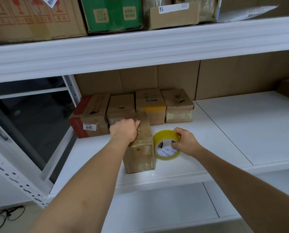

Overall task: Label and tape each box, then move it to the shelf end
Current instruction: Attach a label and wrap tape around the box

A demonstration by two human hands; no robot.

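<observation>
A small brown cardboard box [141, 155], glossy with clear tape, stands on the white middle shelf [224, 132]. My left hand [124, 131] lies on its top left edge, fingers curled over it. Right beside the box, a yellow roll of tape [164, 137] stands on edge, and my right hand [185, 142] grips it, thumb on the rim and fingers through the core. Behind them, several small boxes sit in a row at the shelf's left end; the leftmost red-and-brown box [90, 118] carries a white label reading 3011.
Brown cardboard sheets [224, 78] line the back of the shelf. The upper shelf beam [140, 51] overhangs, loaded with large cartons, one of them a green carton [113, 14]. A white perforated upright [14, 179] stands at the left. A black cable [7, 214] lies on the floor.
</observation>
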